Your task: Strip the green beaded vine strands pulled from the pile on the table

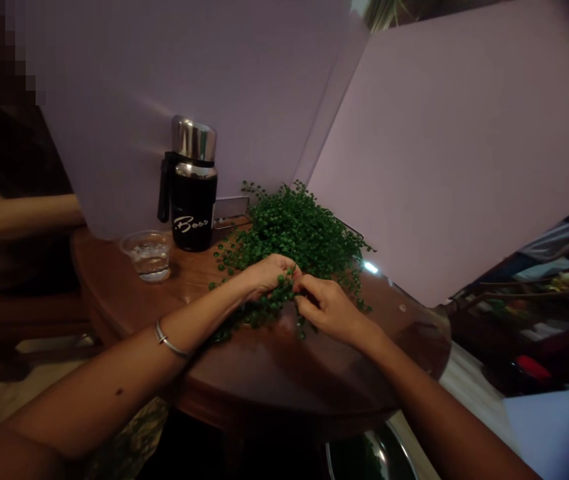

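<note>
A heap of green stems with small round leaves (pixel 299 223), like a trailing plant, lies on the brown wooden table (pixel 284 373). Over its near edge, my left hand (pixel 272 275) is closed on a few of the leafy stems (pixel 277 300). My right hand (pixel 327 303) meets it from the right, thumb and forefinger pinched at the same stems. The fingertips of both hands nearly touch, and what exactly lies between them is too small to make out. More loose stems hang below the hands.
Left of the plant stands a black and steel flask (pixel 193 193) with a handle. A clear plastic cup (pixel 149 257) of liquid sits beside it. Pale upright panels (pixel 204 60) border the table's back. Another person's forearm (pixel 19 210) shows at the far left.
</note>
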A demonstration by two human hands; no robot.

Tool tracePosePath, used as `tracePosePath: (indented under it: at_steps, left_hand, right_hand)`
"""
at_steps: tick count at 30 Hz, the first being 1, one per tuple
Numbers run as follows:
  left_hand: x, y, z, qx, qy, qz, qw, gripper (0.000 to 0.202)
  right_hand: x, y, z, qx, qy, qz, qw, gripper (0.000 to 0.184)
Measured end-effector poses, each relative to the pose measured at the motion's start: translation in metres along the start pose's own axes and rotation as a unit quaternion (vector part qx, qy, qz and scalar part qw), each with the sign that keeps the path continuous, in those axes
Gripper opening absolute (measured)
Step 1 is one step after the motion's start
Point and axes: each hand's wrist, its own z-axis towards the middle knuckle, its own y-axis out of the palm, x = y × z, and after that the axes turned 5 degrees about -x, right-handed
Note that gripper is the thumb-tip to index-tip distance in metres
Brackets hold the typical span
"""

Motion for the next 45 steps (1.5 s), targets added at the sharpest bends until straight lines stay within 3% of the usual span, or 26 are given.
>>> tracePosePath:
  at_steps: [3, 8, 11, 16, 19, 22, 26, 29, 32, 34, 35, 38, 40, 43, 45]
  left_hand:
    - [-0.005, 0.004, 0.005, 0.049, 0.034, 0.011, 0.998, 0.007]
    - [-0.004, 0.006, 0.007, 0.122, 0.104, 0.052, 0.986, 0.008]
    - [0.000, 0.007, 0.005, 0.136, 0.133, 0.069, 0.979, 0.008]
    - [0.004, 0.010, 0.003, 0.120, 0.163, 0.123, 0.971, 0.008]
    - [0.005, 0.007, 0.003, 0.152, 0.171, 0.144, 0.963, 0.009]
    - [0.008, -0.004, 0.003, 0.222, 0.163, 0.100, 0.956, 0.009]
    - [0.015, -0.020, 0.001, 0.288, 0.155, -0.109, 0.939, 0.013]
    - [0.019, -0.020, -0.002, 0.251, 0.142, -0.162, 0.944, 0.016]
    - [0.020, -0.010, -0.004, 0.155, 0.118, -0.189, 0.962, 0.022]
    - [0.020, -0.004, -0.006, 0.091, 0.116, -0.210, 0.966, 0.026]
    - [0.020, -0.001, -0.007, 0.065, 0.116, -0.213, 0.968, 0.026]
    - [0.020, 0.003, -0.009, 0.019, 0.096, -0.196, 0.976, 0.029]
    - [0.019, 0.004, -0.009, -0.004, 0.067, -0.188, 0.980, 0.031]
    - [0.017, 0.004, -0.008, -0.007, 0.041, -0.181, 0.983, 0.031]
    - [0.016, 0.005, -0.008, -0.007, 0.032, -0.162, 0.986, 0.030]
  right_hand:
    - [-0.006, 0.003, -0.002, -0.001, 0.003, 0.011, 1.000, 0.010]
    - [-0.020, 0.011, -0.009, 0.002, -0.021, -0.094, 0.995, 0.017]
    - [-0.021, 0.007, -0.013, -0.002, -0.014, -0.151, 0.988, 0.020]
    - [-0.010, -0.015, -0.013, -0.035, -0.026, -0.159, 0.986, 0.024]
    - [-0.011, -0.022, -0.013, -0.029, -0.013, -0.183, 0.983, 0.025]
    - [-0.023, -0.015, -0.018, -0.020, -0.006, -0.210, 0.977, 0.019]
    - [-0.029, 0.007, -0.029, -0.090, -0.031, -0.185, 0.978, 0.019]
    - [-0.015, 0.014, -0.033, -0.114, 0.011, -0.094, 0.989, 0.022]
    - [0.007, 0.010, -0.030, 0.032, 0.119, 0.067, 0.990, 0.018]
    - [0.019, 0.006, -0.023, 0.141, 0.187, 0.200, 0.951, 0.022]
    - [0.023, 0.005, -0.020, 0.166, 0.207, 0.273, 0.925, 0.027]
    - [0.028, 0.002, -0.008, 0.184, 0.218, 0.455, 0.844, 0.032]
    - [0.027, 0.000, -0.001, 0.199, 0.216, 0.492, 0.819, 0.033]
    - [0.023, -0.008, 0.005, 0.224, 0.219, 0.460, 0.831, 0.030]
    - [0.020, -0.014, 0.007, 0.208, 0.215, 0.463, 0.834, 0.028]
